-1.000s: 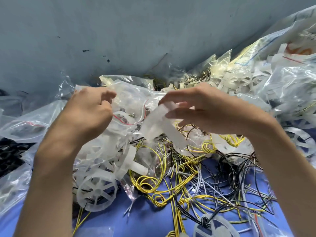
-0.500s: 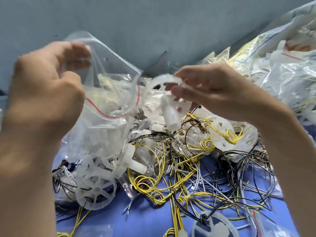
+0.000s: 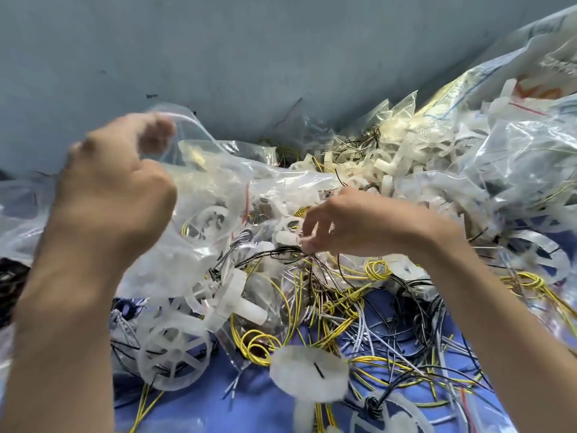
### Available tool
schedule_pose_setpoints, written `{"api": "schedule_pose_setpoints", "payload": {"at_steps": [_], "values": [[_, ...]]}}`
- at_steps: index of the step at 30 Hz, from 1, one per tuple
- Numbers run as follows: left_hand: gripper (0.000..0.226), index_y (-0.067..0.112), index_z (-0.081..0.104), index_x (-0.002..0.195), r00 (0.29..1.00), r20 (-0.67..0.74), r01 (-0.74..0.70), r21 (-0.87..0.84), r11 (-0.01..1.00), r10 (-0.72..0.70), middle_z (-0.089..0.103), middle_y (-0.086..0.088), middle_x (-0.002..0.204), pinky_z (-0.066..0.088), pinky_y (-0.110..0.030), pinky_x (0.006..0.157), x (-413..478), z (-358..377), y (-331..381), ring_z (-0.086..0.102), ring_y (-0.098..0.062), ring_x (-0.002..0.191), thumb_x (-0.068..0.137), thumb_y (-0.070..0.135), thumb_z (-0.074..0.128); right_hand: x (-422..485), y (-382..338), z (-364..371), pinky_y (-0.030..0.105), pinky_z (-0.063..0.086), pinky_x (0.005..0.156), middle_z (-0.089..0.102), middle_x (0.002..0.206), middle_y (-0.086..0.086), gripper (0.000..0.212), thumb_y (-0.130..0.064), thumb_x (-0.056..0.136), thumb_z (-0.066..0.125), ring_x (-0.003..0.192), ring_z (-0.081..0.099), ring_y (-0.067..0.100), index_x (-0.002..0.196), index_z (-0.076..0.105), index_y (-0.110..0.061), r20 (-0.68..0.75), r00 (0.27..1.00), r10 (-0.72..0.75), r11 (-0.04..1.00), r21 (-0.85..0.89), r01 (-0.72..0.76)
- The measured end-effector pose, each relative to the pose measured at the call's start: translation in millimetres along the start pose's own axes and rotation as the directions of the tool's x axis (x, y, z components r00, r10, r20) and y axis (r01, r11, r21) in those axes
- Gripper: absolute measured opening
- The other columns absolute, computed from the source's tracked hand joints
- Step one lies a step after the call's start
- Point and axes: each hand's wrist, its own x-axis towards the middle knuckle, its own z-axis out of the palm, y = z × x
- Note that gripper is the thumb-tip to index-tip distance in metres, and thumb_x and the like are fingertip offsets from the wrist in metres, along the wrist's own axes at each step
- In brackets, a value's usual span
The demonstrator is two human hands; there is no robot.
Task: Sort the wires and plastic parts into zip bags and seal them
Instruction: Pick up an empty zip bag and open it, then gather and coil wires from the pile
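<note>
Two hands are raised over the blue table (image 3: 249,401): a clear zip bag (image 3: 203,182) is gripped at its rim by the left hand (image 3: 115,189), upper left of the frame. Thin black wires (image 3: 281,254) are pinched by the right hand (image 3: 359,226) at centre frame, above tangled yellow wires (image 3: 343,301).

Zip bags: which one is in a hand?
The clear zip bag whose rim the left hand grips, a white wheel inside. The other bags lie unheld in the pile; the right hand pinches black wires.
</note>
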Motion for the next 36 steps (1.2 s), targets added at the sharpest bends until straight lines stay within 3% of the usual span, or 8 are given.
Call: {"api": "schedule_pose_setpoints", "payload": {"at_steps": [4,8,13,16,23,27,34,36], "values": [[0.05,0.031,0.07,0.099,0.971,0.237,0.025,0.039,0.999,-0.034,0.071,0.0,0.098,0.046,-0.037,0.097,-10.2,6.5,13.5,0.062,-0.022,0.1,0.063,0.028,0.035,11.7,1.5,30.8,0.03,0.052,0.066,0.061,0.099,0.002,0.034,-0.043,0.088,0.06,0.082,0.059,0.02,0.108,0.064,-0.016,0.116,0.992,0.056,0.979,-0.203,-0.031],[0.048,0.036,0.069,0.097,0.94,0.34,-0.016,0.104,0.994,-0.021,0.071,0.004,0.092,0.044,-0.031,0.084,-13.3,6.9,19.6,0.061,-0.022,0.093,0.064,0.033,0.034,17.0,7.0,30.9,0.032,0.054,0.057,0.066,0.082,0.002,0.012,-0.016,0.088,0.055,0.073,0.063,0.019,0.091,0.067,-0.014,-0.052,0.998,-0.02,0.975,-0.221,0.008],[0.053,0.036,0.069,0.104,0.936,0.351,-0.048,0.131,0.99,-0.001,0.06,0.02,0.089,0.042,-0.028,0.087,-13.2,7.1,21.6,0.059,-0.014,0.097,0.065,0.033,0.033,18.1,11.0,31.2,0.026,0.049,0.058,0.064,0.091,-0.001,0.032,-0.047,0.086,0.06,0.076,0.061,0.018,0.104,0.065,-0.021,-0.017,1.0,-0.003,0.986,-0.168,0.0],[0.052,0.036,0.068,0.104,0.934,0.356,-0.061,0.114,0.992,0.016,0.063,0.012,0.097,0.044,-0.031,0.093,-13.7,7.6,22.1,0.06,-0.016,0.102,0.065,0.033,0.034,19.5,7.2,43.9,0.027,0.046,0.055,0.054,0.081,0.0,0.025,-0.034,0.089,0.059,0.073,0.057,0.021,0.099,0.063,-0.012,0.06,0.998,-0.005,0.969,-0.248,0.02],[0.034,0.047,0.062,0.096,0.93,0.365,-0.108,0.147,0.983,0.047,0.054,0.014,0.105,0.032,-0.026,0.081,-14.8,11.1,23.8,0.052,-0.014,0.098,0.074,0.038,0.038,5.0,14.4,2.7,0.033,0.051,0.057,0.066,0.083,0.005,0.014,-0.015,0.092,0.051,0.069,0.062,0.023,0.101,0.062,-0.015,-0.224,0.974,0.024,0.992,-0.118,-0.051],[0.033,0.04,0.062,0.089,0.926,0.362,-0.162,0.112,0.98,0.112,0.053,0.02,0.118,0.032,-0.024,0.089,-18.6,17.4,30.7,0.044,-0.006,0.104,0.067,0.038,0.037,-7.9,10.1,-23.6,0.041,0.055,0.064,0.071,0.076,0.006,0.021,0.001,0.085,0.056,0.069,0.067,0.021,0.098,0.067,-0.01,-0.55,0.834,-0.048,0.997,0.031,0.077],[0.054,0.028,0.07,0.105,0.892,0.386,-0.288,0.087,0.954,0.234,0.053,0.018,0.128,0.021,-0.014,0.086,-27.9,37.4,39.6,0.039,-0.004,0.123,0.08,0.07,0.046,-22.0,-8.0,-38.9,0.009,0.046,0.062,0.073,0.077,-0.004,0.018,0.007,0.081,0.061,0.071,0.068,0.007,0.092,0.069,-0.006,-0.74,0.671,-0.043,0.897,0.267,0.352],[0.035,0.03,0.072,0.103,0.887,0.383,-0.3,0.054,0.952,0.258,0.056,0.017,0.126,0.022,-0.014,0.082,-28.1,39.9,40.6,0.041,-0.005,0.121,0.086,0.055,0.055,-21.8,-12.4,-38.3,0.004,0.041,0.063,0.072,0.077,-0.005,0.014,0.004,0.083,0.064,0.072,0.068,0.007,0.091,0.069,-0.006,-0.748,0.663,-0.037,0.881,0.288,0.374]]}}
